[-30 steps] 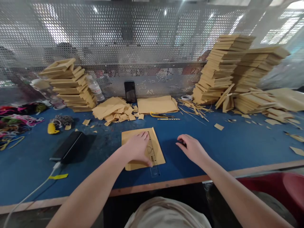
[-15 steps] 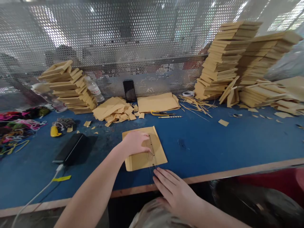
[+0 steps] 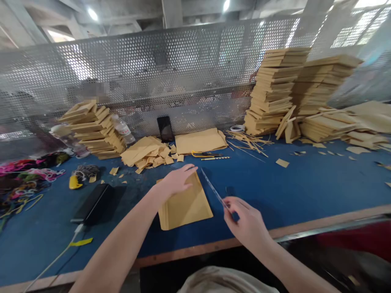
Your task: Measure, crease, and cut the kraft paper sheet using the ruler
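A folded piece of brown kraft paper (image 3: 191,207) lies on the blue table near its front edge. My left hand (image 3: 179,181) is over the paper's upper part, thumb and fingers apart, seemingly touching its far edge. Just right of the paper, my right hand (image 3: 244,215) pinches the near end of a clear plastic ruler (image 3: 210,184). The ruler is raised and tilted, seen nearly edge-on, its far end pointing toward the back of the table.
Behind the paper lie a yellow cutter (image 3: 201,154), a pencil (image 3: 215,158) and paper scraps (image 3: 149,154). Tall stacks of folded brown pieces (image 3: 275,89) stand at the right, a shorter stack (image 3: 94,130) at the left. A black power bank (image 3: 93,203) with a cable sits left.
My right hand has lifted the ruler off the paper and moved it to the right. My left hand has let go of the ruler and moved toward the paper's far edge. The view has tilted up.
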The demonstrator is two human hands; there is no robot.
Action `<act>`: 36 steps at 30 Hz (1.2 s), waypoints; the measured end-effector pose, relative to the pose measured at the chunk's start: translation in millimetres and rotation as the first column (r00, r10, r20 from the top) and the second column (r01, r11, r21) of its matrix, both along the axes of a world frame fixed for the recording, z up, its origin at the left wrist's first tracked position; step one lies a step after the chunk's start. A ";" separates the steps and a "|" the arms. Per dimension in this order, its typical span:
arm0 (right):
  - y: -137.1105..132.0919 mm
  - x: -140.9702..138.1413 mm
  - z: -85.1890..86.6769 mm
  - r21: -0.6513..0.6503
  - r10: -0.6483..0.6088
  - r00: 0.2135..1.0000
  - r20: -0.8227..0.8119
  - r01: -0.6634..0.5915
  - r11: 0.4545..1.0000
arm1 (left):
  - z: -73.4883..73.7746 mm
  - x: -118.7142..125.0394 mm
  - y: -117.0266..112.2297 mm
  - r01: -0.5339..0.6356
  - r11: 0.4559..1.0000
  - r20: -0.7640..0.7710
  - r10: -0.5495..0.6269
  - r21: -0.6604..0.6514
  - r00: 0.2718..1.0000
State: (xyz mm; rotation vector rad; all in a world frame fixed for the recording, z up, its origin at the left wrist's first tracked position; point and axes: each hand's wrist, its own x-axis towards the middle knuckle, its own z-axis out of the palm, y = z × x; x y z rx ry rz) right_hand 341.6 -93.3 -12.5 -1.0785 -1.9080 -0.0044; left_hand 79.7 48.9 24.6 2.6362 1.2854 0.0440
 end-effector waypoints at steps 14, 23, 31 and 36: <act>16.4 -35.0 -0.3 -0.258 0.170 0.985 -0.016 -0.168 0.951 | -11.9 -5.2 -3.2 0.030 0.999 0.141 -0.024 -0.040 0.990; 13.9 -42.3 -8.4 -0.277 0.111 0.992 0.066 -0.089 0.957 | -10.7 1.6 -12.9 0.031 0.998 0.069 -0.027 -0.054 0.997; 6.6 -46.3 -17.8 -0.246 0.073 0.997 0.002 -0.070 0.967 | -8.5 0.3 -13.0 0.046 0.997 0.031 -0.044 -0.070 0.999; 8.6 -41.7 -17.6 -0.293 0.054 0.997 -0.059 -0.069 0.954 | -6.4 1.4 -13.9 0.052 0.997 0.027 -0.050 -0.064 0.998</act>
